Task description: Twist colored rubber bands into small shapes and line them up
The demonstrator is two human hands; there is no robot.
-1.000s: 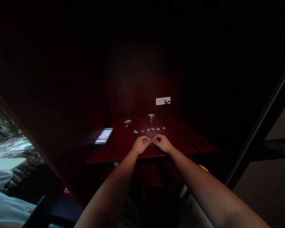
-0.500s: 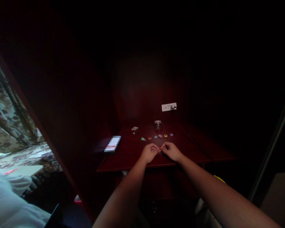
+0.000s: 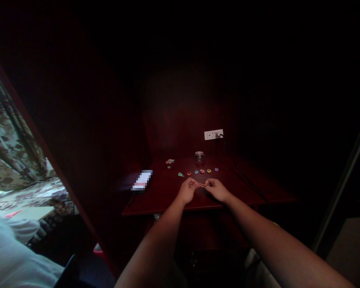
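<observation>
Dark reddish wood forms the desk [image 3: 165, 194] and the walls around it. Above its near part, the left hand [image 3: 188, 191] and right hand [image 3: 217, 190] face each other, fingertips pinched on a pinkish band [image 3: 201, 185] drawn taut between them in two strands. Just beyond the hands runs a row, from left to right: green band [image 3: 180, 174], orange ring [image 3: 189, 173], blue ring [image 3: 196, 172], pink ring [image 3: 202, 171], yellow ring [image 3: 209, 171], purple ring [image 3: 216, 169]. Farther past them stands a clear jar [image 3: 199, 157]; to its left lies a small heap of bands [image 3: 170, 161]. Well left of the left hand lies a phone [image 3: 142, 181]; right of the right hand trails a dark cord [image 3: 247, 181], near a wall socket [image 3: 213, 135] beyond.
</observation>
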